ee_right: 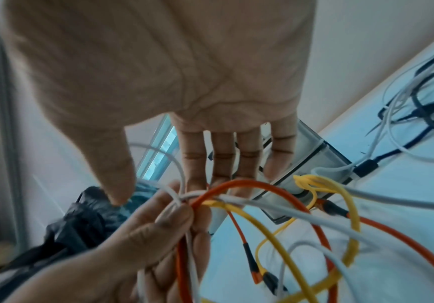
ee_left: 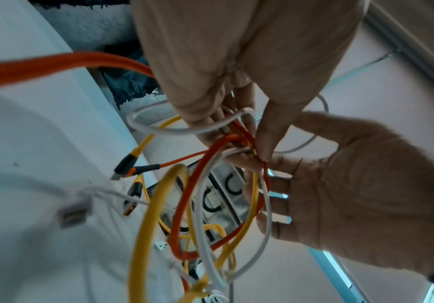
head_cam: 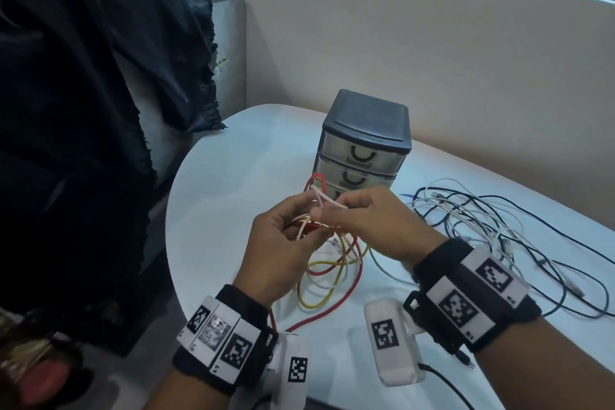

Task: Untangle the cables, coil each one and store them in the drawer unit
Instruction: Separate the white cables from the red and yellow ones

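A tangle of a red cable [head_cam: 332, 309], a yellow cable [head_cam: 310, 304] and a white cable [head_cam: 324, 198] hangs over the white table [head_cam: 233, 176], in front of the grey drawer unit [head_cam: 364, 140]. My left hand [head_cam: 299, 220] grips the tangle at its knot, thumb pressed on the white strand [ee_right: 177, 205]. My right hand [head_cam: 327, 208] meets it from the right and pinches a loop of the white cable between thumb and forefinger. Loops of orange-red cable [ee_left: 184, 205] and yellow cable [ee_left: 146, 225] dangle below the hands. All three drawers look closed.
A loose pile of black and white cables [head_cam: 482, 226] lies on the table to the right of the drawer unit. Dark fabric [head_cam: 83, 76] hangs at the left, beyond the table's curved edge. A beige wall runs behind.
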The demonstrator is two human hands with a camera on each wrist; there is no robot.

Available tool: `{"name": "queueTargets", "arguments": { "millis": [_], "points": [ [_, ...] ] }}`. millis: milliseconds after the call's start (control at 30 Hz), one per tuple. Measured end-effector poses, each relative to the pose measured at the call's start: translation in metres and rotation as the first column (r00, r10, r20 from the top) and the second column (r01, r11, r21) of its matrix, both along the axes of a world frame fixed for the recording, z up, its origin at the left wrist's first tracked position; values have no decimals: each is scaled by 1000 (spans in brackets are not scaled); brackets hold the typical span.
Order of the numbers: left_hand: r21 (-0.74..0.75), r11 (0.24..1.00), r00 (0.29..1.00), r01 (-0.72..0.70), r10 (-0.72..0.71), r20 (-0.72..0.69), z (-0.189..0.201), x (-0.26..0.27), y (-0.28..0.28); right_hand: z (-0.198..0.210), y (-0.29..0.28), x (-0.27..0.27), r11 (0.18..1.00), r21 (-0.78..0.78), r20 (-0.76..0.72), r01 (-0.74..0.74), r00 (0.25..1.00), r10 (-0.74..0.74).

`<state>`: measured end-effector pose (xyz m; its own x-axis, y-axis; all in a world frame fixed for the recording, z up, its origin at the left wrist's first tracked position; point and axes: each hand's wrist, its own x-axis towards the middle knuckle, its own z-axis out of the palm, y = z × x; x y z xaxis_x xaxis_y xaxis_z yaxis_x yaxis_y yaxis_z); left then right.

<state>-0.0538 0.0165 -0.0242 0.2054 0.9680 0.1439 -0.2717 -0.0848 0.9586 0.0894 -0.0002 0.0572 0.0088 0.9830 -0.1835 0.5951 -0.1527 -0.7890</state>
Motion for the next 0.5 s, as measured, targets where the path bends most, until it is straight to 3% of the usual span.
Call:
{"name": "queueTargets", "arguments": {
  "millis": [133, 367, 500],
  "points": [
    [33, 999, 1000, 13, -13, -14, -1, 1, -1, -9, 2, -4, 988, 136, 94, 73, 992, -86],
    [-16, 998, 989, -64, 62, -136, -9, -3, 6, 10, 6, 10, 896, 397, -32, 196, 979, -200],
    [-35, 993, 975, -115, 106, -194, -6, -2, 3, 23, 5, 25, 871, 443, -45, 211, 976, -214]
  ]
}}
